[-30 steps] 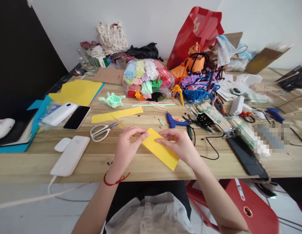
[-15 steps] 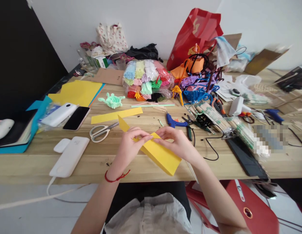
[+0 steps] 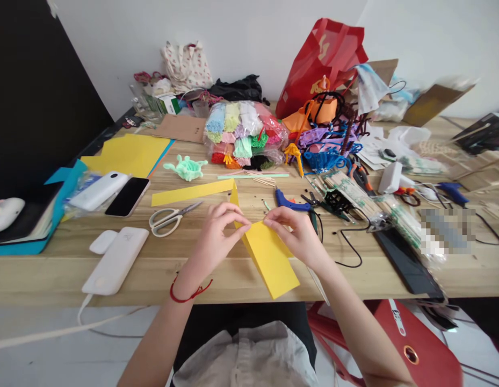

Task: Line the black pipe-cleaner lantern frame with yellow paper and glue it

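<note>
At six o'clock over the counter point(image 3: 51, 277), left hand point(image 3: 220, 230) and right hand point(image 3: 296, 232) pinch yellow paper point(image 3: 272, 259); scissors point(image 3: 179, 214) lie at its ten.

Bright, soft light, faint shadows, stretched edges

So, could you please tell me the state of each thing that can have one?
Yellow paper: folded, held
Left hand: pinching paper
Right hand: pinching paper
Yellow strip: lying flat
Scissors: lying flat, blades seemingly closed
Phone: lying flat, screen dark
Blue glue gun: on its side, power unclear
Tall red bag: standing tilted
</note>
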